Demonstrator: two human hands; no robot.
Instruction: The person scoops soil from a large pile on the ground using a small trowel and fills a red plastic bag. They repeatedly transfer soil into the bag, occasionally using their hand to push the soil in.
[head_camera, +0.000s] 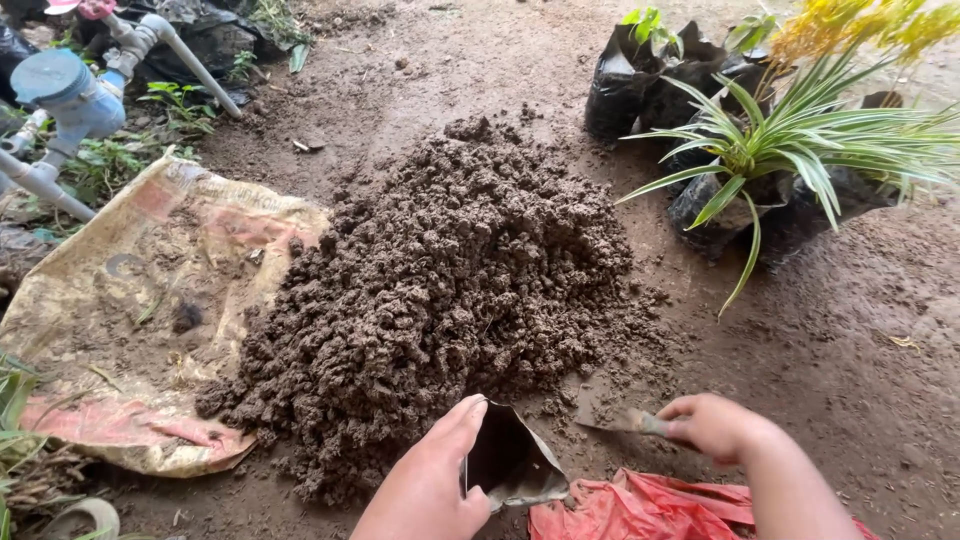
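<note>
The left hand (430, 485) holds a small black planting bag (510, 462) open at its mouth, thumb on the near edge and fingers (462, 420) laid along the outer side, so the opening faces right and slightly up, toward the trowel. The right hand (712, 425) is closed around the handle of a small trowel (612, 410), whose flat blade points left and lies low over the ground just beside the foot of the soil heap (440, 290).

The relation that counts is this: the blade tip sits just to the right of the bag mouth, near but apart from it, with the trowel's long axis running nearly level from right to left, in line with the opening. The heap lies straight ahead of both hands, and its near edge is about as close to the bag as to the blade (the left hand is a touch nearer to the crumbly slope).

Hard to make out: the bag's inside is dark, so whether it holds any soil cannot be told, and its bottom is cut off by the frame's lower edge. The trowel handle is hidden in the grip. A red plastic sheet (640, 505) lies under the right forearm, partly cut off. A worn sack (140, 300) lies flat to the left, and potted plants in black bags (760, 150) stand well apart at upper right.
</note>
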